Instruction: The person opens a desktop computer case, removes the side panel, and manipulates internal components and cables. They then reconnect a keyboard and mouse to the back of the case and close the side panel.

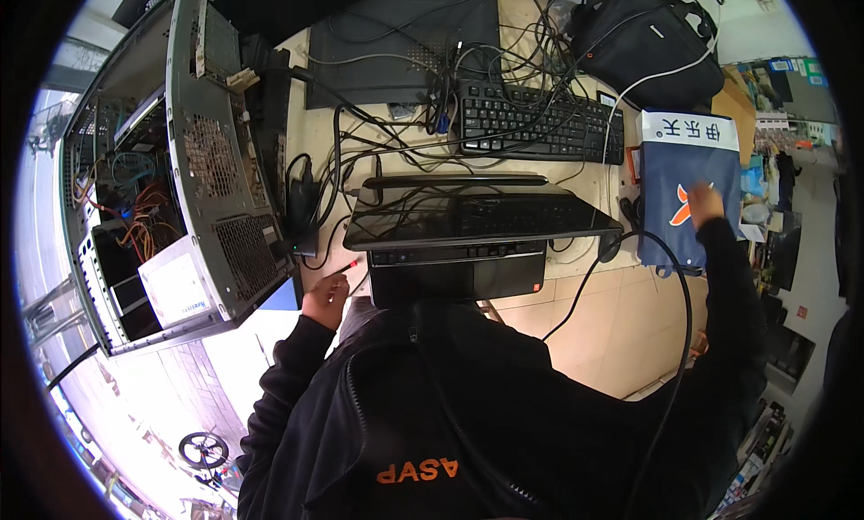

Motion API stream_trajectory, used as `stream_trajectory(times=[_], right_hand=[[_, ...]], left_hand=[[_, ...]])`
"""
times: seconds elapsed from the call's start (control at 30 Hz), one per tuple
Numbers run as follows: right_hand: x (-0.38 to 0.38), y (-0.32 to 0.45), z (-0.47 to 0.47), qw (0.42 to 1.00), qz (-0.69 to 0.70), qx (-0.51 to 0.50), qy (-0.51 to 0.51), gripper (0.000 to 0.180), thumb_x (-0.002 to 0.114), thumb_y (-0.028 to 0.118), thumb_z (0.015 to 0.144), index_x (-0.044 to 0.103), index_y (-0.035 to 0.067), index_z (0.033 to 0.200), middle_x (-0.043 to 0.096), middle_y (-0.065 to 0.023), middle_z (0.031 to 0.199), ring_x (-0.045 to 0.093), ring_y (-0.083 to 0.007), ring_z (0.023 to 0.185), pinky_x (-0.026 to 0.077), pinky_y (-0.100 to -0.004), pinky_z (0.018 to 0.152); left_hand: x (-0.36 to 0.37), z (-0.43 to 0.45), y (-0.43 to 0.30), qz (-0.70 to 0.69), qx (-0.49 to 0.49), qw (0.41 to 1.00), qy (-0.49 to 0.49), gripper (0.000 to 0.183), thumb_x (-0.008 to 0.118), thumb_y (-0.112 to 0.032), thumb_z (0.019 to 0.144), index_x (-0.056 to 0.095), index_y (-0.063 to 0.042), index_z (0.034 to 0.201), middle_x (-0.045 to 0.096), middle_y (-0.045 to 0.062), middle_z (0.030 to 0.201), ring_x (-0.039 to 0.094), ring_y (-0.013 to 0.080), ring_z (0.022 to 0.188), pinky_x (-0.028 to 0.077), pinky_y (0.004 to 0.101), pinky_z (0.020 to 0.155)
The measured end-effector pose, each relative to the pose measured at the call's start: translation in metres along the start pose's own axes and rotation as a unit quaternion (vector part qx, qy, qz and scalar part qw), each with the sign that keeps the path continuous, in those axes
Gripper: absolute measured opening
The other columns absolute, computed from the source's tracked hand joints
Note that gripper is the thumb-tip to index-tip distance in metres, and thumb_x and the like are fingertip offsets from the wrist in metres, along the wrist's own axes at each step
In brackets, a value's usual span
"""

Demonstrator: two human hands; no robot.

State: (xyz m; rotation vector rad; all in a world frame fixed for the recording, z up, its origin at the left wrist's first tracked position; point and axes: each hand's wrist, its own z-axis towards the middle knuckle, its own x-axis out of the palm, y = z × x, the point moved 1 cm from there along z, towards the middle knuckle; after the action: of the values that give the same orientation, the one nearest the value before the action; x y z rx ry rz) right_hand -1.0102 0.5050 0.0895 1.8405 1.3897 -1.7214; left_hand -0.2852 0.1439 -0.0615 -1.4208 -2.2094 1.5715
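Observation:
My left hand [326,300], fingers curled, is at the table's left front beside the laptop. A slim dark pen-like tool [343,270] with a red tip sticks out from its fingers. In front of my body stands an open laptop with a glossy dark screen [479,216] and a black base [439,281]. My right hand [705,204], slightly blurred, is over a flat navy package [688,243] with an orange mark and a white printed band. Whether its fingers grip the package or only rest on it cannot be made out.
An opened desktop computer tower [216,182] with exposed wires stands at the left. Behind the laptop lie a black keyboard [540,125] and tangled cables [398,138]. A black bag [648,44] is at the back right. A thick black cable [685,297] loops by my right arm.

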Motion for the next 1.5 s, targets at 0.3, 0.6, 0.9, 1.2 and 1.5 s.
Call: stream_trajectory(times=[0.3,0.6,0.9,1.2,1.5], right_hand=[[-0.155,0.410,0.169,0.806,0.209,-0.546,-0.091,0.015,0.059,0.007,0.085,0.066,0.002,0.097,0.061,-0.0132,0.092,0.061,-0.0338,0.086,0.051,-0.0414,0.076],[-0.122,0.480,0.190,0.876,0.039,-0.470,-0.102,0.024,0.065,0.020,0.077,0.064,0.009,0.098,0.059,-0.0163,0.105,0.058,-0.0329,0.098,0.048,-0.0435,0.080],[-0.108,0.465,0.214,0.721,-0.079,-0.591,-0.353,0.012,0.057,0.018,0.077,0.065,0.009,0.076,0.061,-0.0059,0.082,0.055,-0.0230,0.091,0.041,-0.0368,0.084],[-0.188,0.444,0.177,0.797,-0.060,-0.597,-0.070,0.031,0.065,0.015,0.072,0.067,0.007,0.103,0.061,-0.0153,0.095,0.063,-0.0325,0.083,0.051,-0.0419,0.075],[-0.227,0.462,0.184,0.863,0.082,-0.488,0.107,0.022,0.068,0.014,0.075,0.074,0.007,0.096,0.071,-0.0144,0.088,0.068,-0.0304,0.082,0.054,-0.0415,0.073]], left_hand=[[0.001,-0.055,0.007,-0.023,-0.056,0.995,-0.075,0.023,0.060,-0.015,0.091,0.065,0.002,0.105,0.069,0.015,0.097,0.068,0.0223,0.087,0.053,0.0309,0.079],[0.016,-0.109,0.024,-0.079,-0.122,0.981,-0.132,0.023,0.061,-0.015,0.092,0.065,0.002,0.107,0.070,0.013,0.094,0.068,0.0185,0.086,0.053,0.0293,0.077],[-0.007,-0.108,-0.001,-0.079,-0.088,0.982,-0.147,0.022,0.060,-0.013,0.092,0.065,0.003,0.106,0.069,0.015,0.098,0.069,0.0219,0.091,0.054,0.0310,0.081],[-0.066,-0.146,-0.045,-0.056,-0.047,0.977,-0.199,0.019,0.057,-0.006,0.092,0.063,0.005,0.106,0.069,0.015,0.097,0.068,0.0215,0.090,0.053,0.0300,0.081],[-0.143,-0.162,-0.183,0.063,0.086,0.959,-0.264,0.020,0.050,-0.001,0.087,0.062,0.006,0.101,0.069,0.015,0.089,0.066,0.0230,0.084,0.049,0.0311,0.079]])
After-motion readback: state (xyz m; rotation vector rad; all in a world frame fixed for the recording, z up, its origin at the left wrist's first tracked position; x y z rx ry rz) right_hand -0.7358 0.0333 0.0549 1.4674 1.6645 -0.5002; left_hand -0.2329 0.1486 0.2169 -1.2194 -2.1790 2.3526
